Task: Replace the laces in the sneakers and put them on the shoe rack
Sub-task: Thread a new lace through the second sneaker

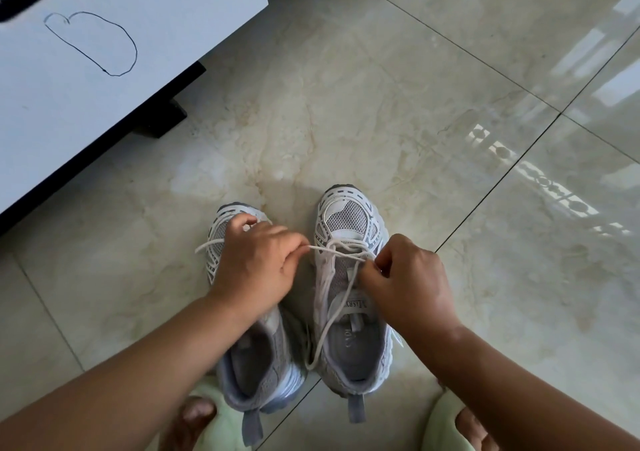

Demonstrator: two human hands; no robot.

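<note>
Left hand (254, 263) and right hand (408, 277) each pinch the thin white cord lace (332, 253) of the grey mesh sneaker (349, 287). The lace looks limp and light; it is probably best gripped near its ends.

I read this as a room in a home. The glossy marble-look floor tiles (398, 111) with dark grout lines are the landmark. At their upper left stands a low white cabinet (104, 69) on a black base, with a pen scribble (91, 43) drawn on its panel. At the tiles' near edge I see bare toes in pale green slippers (218, 426). Window light reflects off the tiles at right.
</note>
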